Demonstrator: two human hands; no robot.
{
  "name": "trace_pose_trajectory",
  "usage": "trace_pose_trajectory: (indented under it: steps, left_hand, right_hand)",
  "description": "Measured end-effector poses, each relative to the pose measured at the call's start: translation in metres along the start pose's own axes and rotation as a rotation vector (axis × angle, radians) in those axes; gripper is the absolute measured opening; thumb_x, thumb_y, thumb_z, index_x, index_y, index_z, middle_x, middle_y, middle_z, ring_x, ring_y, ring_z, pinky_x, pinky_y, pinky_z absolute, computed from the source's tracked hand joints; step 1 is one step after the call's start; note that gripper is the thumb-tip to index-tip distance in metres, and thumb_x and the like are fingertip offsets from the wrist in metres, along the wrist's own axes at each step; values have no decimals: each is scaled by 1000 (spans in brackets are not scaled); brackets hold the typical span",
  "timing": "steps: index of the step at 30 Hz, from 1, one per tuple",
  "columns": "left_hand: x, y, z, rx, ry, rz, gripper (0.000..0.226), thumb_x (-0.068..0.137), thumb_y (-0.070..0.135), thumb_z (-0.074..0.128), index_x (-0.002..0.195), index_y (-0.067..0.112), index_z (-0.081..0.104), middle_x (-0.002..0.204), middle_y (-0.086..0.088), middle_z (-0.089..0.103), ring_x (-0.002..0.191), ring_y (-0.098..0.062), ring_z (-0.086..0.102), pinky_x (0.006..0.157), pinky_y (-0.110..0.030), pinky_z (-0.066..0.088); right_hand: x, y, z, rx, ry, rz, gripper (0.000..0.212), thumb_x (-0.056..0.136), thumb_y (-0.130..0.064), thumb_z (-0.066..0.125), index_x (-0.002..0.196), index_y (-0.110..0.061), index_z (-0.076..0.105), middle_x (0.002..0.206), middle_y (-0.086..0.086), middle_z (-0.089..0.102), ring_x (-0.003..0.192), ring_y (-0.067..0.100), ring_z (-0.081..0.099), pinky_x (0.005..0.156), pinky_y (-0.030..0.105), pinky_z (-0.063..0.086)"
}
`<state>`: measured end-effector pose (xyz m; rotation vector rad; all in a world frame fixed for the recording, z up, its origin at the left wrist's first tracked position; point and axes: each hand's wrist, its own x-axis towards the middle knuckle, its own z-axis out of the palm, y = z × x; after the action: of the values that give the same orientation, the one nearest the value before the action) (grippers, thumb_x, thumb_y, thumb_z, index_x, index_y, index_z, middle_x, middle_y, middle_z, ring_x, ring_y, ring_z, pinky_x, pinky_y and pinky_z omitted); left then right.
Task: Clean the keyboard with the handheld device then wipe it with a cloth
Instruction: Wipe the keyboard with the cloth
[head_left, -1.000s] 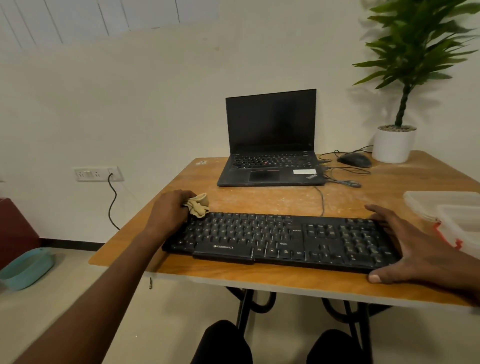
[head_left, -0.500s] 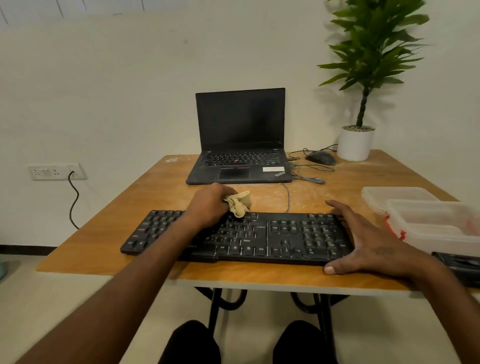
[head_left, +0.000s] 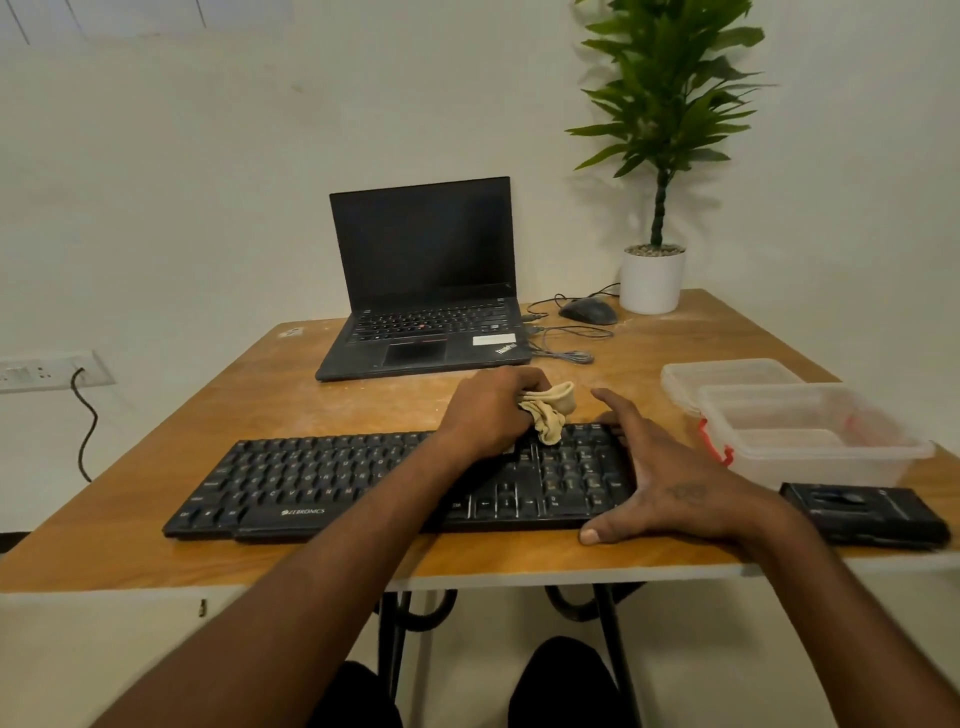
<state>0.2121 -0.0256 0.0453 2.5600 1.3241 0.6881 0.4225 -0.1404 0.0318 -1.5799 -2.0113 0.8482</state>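
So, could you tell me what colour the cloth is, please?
Beige cloth, gripped by the left hand; head view.

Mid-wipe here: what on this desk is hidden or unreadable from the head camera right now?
- Keyboard middle keys: covered by the left forearm.
- Cloth: partly bunched inside the left hand.
- Keyboard's right edge: under the right hand.
- Black device: blurred, type unclear.
- Key dirt: too small.
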Motion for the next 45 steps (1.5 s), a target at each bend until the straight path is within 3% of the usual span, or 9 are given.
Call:
trace_pose_trajectory:
  steps: [9, 13, 21, 26, 30, 34, 38, 41, 45]
  left_hand:
    - [5, 46, 19, -139, 14, 55, 20, 80, 13, 77, 91, 29, 72, 90, 8, 74, 87, -14, 67, 79, -39, 55]
    - [0, 53, 18, -159, -5, 47, 18, 78, 13, 77, 87, 28, 74, 85, 7, 75, 81, -13, 67, 74, -33, 54]
    - [-26, 68, 9, -197, -114, 43, 25, 78, 16, 78, 101, 24, 79, 94, 4, 78, 86, -15, 69, 80, -37, 57]
    - [-43, 70, -1, -238, -167, 45, 29, 79, 16, 78, 107, 23, 79, 99, 2, 78, 88, -16, 70, 81, -40, 58]
    - [-56, 65, -11, -276, -212, 40, 26, 80, 17, 79, 106, 23, 79, 97, 5, 78, 85, -10, 69, 78, -35, 58]
    - [-71, 53, -23, -258, -233, 40, 27, 83, 20, 81, 110, 22, 78, 102, 8, 77, 86, -7, 69, 80, -34, 59]
    - [-92, 29, -42, -239, -239, 37, 27, 84, 14, 78, 109, 25, 78, 104, 11, 77, 90, -2, 68, 83, -31, 58]
    - [-108, 10, -58, -213, -235, -11, 30, 86, 11, 75, 111, 26, 77, 107, 14, 75, 92, 3, 66, 85, -24, 57]
    - [-125, -21, -80, -88, -190, -103, 31, 89, 13, 72, 114, 31, 76, 109, 16, 74, 97, 2, 65, 89, -26, 57]
  right_hand:
    - [2, 2, 1, -67, 37, -13, 153, 45, -69, 93, 145, -61, -24, 166, -8, 15, 148, 19, 27, 116, 34, 32]
    - [2, 3, 1, -72, 31, -19, 152, 48, -67, 93, 144, -61, -26, 167, -6, 11, 149, 21, 25, 115, 34, 31]
    - [1, 1, 2, -52, 39, -24, 152, 44, -70, 92, 142, -65, -24, 167, -2, 18, 148, 22, 30, 119, 45, 33]
    - [0, 0, 0, -61, 29, -32, 150, 46, -72, 91, 145, -63, -21, 160, -10, 30, 139, 13, 38, 117, 42, 35]
    - [0, -1, 2, -128, 48, -23, 150, 43, -81, 86, 145, -62, -22, 165, -5, 22, 147, 19, 29, 122, 54, 23]
    - [-1, -4, 2, -97, 42, -12, 152, 41, -73, 91, 146, -62, -19, 162, -6, 25, 148, 20, 28, 122, 46, 25]
    - [-4, -5, 0, -48, 18, -5, 148, 43, -69, 93, 145, -65, -13, 159, -9, 27, 135, 9, 34, 114, 35, 36]
    - [-5, -6, 0, -30, 12, -2, 145, 43, -68, 94, 145, -67, -11, 159, -10, 26, 134, 8, 34, 113, 34, 37]
    - [-5, -7, 2, -22, 6, -4, 144, 43, -70, 93, 144, -68, -9, 159, -10, 26, 136, 10, 34, 113, 34, 37]
